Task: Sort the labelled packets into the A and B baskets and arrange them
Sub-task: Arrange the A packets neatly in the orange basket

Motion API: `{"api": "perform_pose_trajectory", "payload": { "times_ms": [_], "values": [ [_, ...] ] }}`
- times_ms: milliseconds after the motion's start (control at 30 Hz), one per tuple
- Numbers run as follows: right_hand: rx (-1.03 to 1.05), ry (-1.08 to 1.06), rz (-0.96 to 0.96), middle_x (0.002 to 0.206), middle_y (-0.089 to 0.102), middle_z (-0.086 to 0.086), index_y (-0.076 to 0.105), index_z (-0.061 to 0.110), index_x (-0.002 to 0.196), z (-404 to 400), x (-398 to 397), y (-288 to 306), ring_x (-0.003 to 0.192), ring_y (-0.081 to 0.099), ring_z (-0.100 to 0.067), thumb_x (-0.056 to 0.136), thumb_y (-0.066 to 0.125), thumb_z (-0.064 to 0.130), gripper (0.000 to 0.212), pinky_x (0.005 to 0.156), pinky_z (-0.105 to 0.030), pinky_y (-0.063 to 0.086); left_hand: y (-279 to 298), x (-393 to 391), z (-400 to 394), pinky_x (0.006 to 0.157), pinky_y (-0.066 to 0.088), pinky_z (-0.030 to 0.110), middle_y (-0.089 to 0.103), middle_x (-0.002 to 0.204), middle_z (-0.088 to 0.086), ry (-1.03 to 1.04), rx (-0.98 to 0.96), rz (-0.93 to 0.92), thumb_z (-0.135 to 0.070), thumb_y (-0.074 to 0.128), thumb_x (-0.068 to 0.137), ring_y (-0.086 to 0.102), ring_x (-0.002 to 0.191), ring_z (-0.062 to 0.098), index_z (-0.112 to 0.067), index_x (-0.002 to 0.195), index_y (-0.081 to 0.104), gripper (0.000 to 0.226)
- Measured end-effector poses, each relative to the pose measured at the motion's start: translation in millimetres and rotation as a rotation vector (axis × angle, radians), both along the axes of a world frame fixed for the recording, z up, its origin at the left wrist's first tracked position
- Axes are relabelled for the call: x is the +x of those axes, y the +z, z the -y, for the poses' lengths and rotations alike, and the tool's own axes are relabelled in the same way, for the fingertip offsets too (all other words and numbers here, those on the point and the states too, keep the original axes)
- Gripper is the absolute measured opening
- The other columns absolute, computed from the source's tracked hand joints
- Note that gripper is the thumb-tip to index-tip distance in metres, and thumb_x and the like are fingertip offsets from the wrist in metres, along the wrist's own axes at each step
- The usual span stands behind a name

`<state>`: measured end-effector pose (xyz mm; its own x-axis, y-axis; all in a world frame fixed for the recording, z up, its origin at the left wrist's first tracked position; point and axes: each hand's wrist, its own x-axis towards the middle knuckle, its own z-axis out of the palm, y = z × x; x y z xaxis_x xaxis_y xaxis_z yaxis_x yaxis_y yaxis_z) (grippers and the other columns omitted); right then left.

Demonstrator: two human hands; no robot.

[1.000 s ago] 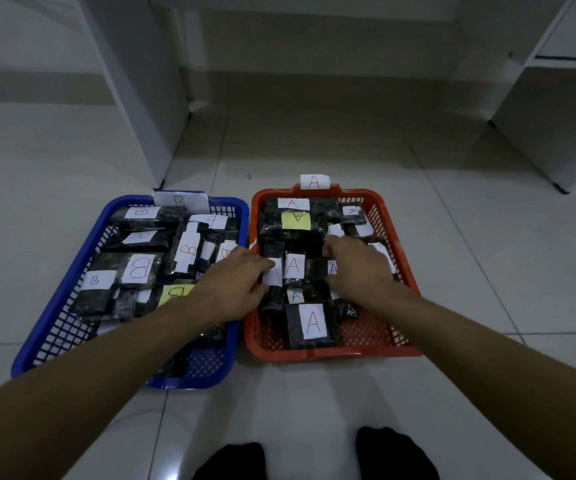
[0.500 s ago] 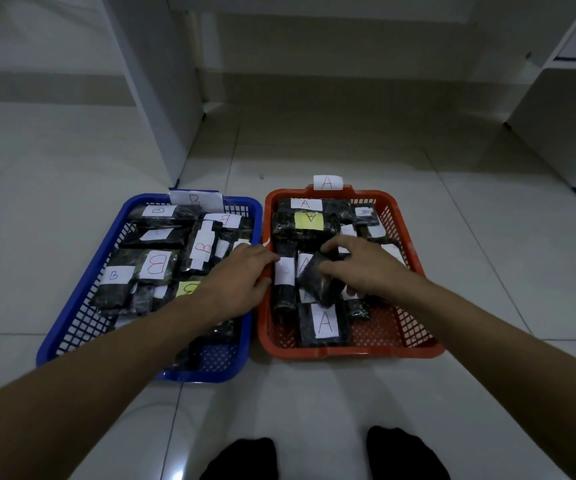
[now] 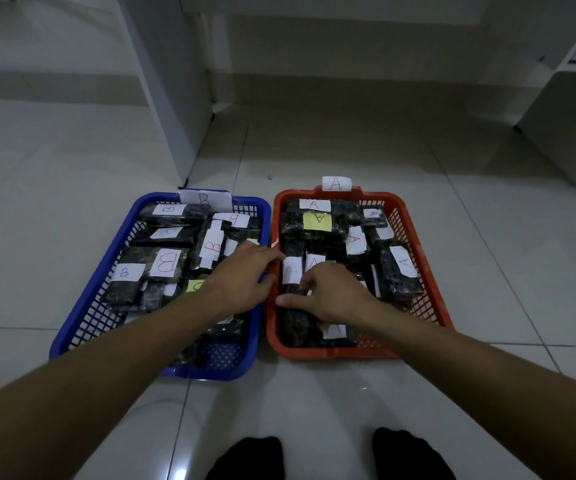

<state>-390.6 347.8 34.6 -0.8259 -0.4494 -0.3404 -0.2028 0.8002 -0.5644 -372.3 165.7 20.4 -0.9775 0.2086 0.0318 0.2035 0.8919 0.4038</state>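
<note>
Since a moment ago, right hand (image 3: 335, 299) has dropped toward the red basket's (image 3: 431, 299) near end. Blue basket (image 3: 85, 320) holds B's; left hand (image 3: 241, 282) rests relaxed on the rim; right grip pinches an A packet (image 3: 297, 320), which could snag neighbours and tumble them.

The blue basket (image 3: 82, 323) and the red basket (image 3: 428, 271) sit side by side on the floor. Both hold dark packets (image 3: 397, 271) bearing paper labels lettered B or A.
</note>
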Motion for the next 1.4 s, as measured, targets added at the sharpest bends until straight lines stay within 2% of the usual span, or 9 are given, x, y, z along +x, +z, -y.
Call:
{"api": "perform_pose_trajectory", "payload": {
  "times_ms": [167,300,400,567,700,933,1133,1267,1400],
  "values": [
    [-0.201,-0.218,0.452,0.092,0.072,-0.008,0.067,0.01,0.102,-4,2,8,0.063,0.074,-0.022,0.073,0.088,0.027,0.04,0.058,-0.028,0.06,-2,2,2,0.104,0.037,0.033,0.056,0.132,-0.001,-0.01,0.001,-0.002,-0.023,0.058,0.093,0.038,0.127,0.015,-0.021,0.136,0.051,0.043],
    [-0.176,-0.217,0.122,0.077,0.069,-0.003,0.06,0.013,0.092,3,18,0,0.058,0.071,-0.018,0.073,0.086,0.03,0.036,0.055,-0.031,0.058,-3,1,3,0.106,0.037,0.034,0.056,0.133,-0.002,-0.018,0.004,0.005,-0.024,0.062,0.091,0.038,0.128,0.015,-0.022,0.135,0.052,0.045],
    [-0.031,-0.066,-0.159,0.078,0.065,0.002,0.054,0.018,0.084,9,31,-12,0.073,0.064,-0.017,0.072,0.08,0.037,0.034,0.062,-0.032,0.051,-4,1,5,0.107,0.035,0.033,0.054,0.135,-0.004,-0.051,-0.02,0.017,-0.028,0.066,0.089,0.038,0.126,0.015,-0.023,0.134,0.053,0.047],
    [-0.146,-0.198,0.14,0.075,0.072,-0.006,0.058,0.012,0.089,6,23,-5,0.055,0.071,-0.019,0.078,0.083,0.027,0.031,0.049,-0.026,0.055,-4,0,6,0.105,0.036,0.032,0.055,0.133,-0.007,-0.053,-0.036,0.008,-0.032,0.068,0.088,0.037,0.125,0.013,-0.024,0.131,0.055,0.046],
    [-0.234,-0.203,0.34,0.081,0.074,-0.009,0.058,0.011,0.094,2,20,-2,0.063,0.074,-0.024,0.072,0.088,0.021,0.039,0.071,-0.044,0.063,-4,-1,7,0.104,0.037,0.034,0.058,0.13,-0.008,-0.06,-0.035,0.003,-0.034,0.07,0.086,0.039,0.121,0.013,-0.025,0.128,0.058,0.045],
    [-0.072,-0.107,0.094,0.065,0.067,0.003,0.061,0.017,0.086,-2,17,-21,0.05,0.064,-0.011,0.068,0.088,0.042,0.041,0.054,-0.029,0.053,0,2,2,0.106,0.034,0.032,0.048,0.134,-0.01,-0.105,-0.128,0.035,-0.042,0.067,0.086,0.034,0.125,0.013,-0.032,0.128,0.058,0.045],
    [0.036,-0.081,-0.092,0.083,0.064,0.01,0.062,0.028,0.091,-29,1,-5,0.078,0.061,-0.009,0.077,0.077,0.05,0.03,0.074,-0.034,0.056,1,2,-9,0.111,0.031,0.045,0.027,0.156,-0.006,-0.134,-0.35,0.038,-0.05,0.05,0.094,0.021,0.14,0.021,-0.029,0.145,0.042,0.055],
    [0.311,0.059,-0.083,0.114,0.06,0.005,0.06,0.027,0.117,-41,2,-6,0.102,0.059,-0.016,0.068,0.082,0.055,0.061,0.088,-0.035,0.053,-1,-4,-21,0.115,0.021,0.05,0.012,0.162,-0.003,-0.136,-0.48,0.177,-0.051,0.041,0.098,0.006,0.146,0.026,-0.026,0.152,0.024,0.062],
    [0.2,0.021,0.0,0.122,0.059,0.003,0.06,0.025,0.123,-40,11,-17,0.109,0.058,-0.018,0.066,0.087,0.044,0.066,0.088,-0.029,0.049,4,-9,-23,0.115,0.018,0.052,0.014,0.162,-0.004,-0.148,-0.52,0.209,-0.048,0.042,0.098,0.002,0.147,0.028,-0.027,0.153,0.023,0.062]
  ]
}}
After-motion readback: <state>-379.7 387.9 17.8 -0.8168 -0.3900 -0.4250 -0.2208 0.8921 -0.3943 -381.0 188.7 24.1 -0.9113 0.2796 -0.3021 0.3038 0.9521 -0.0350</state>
